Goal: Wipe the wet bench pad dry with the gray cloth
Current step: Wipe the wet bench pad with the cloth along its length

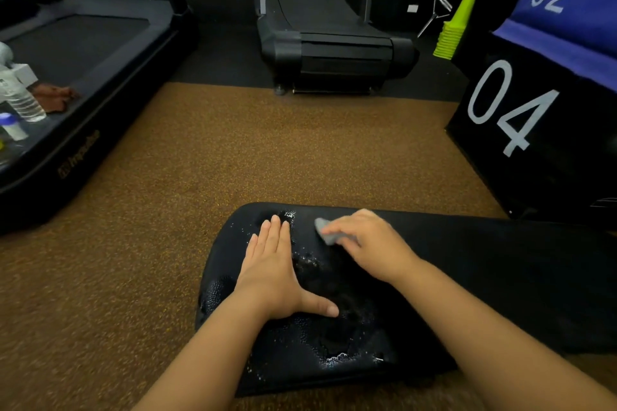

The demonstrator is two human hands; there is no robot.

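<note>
The black bench pad (484, 260) runs from the lower middle toward the right, with water drops and small puddles glinting on its near end. My left hand (272, 272) lies flat on the pad with fingers straight and thumb spread. My right hand (370, 242) grips a small gray cloth (325, 232) and holds it against the pad near its far edge. Most of the cloth is hidden under the fingers.
Brown speckled rubber floor (167, 243) surrounds the pad. A black plyo box marked 04 (534, 130) stands at the right. A treadmill deck (66, 53) at the left holds water bottles (20, 97) and a brown rag (55, 97). A curved treadmill (334, 43) and stacked green cones (457, 23) stand behind.
</note>
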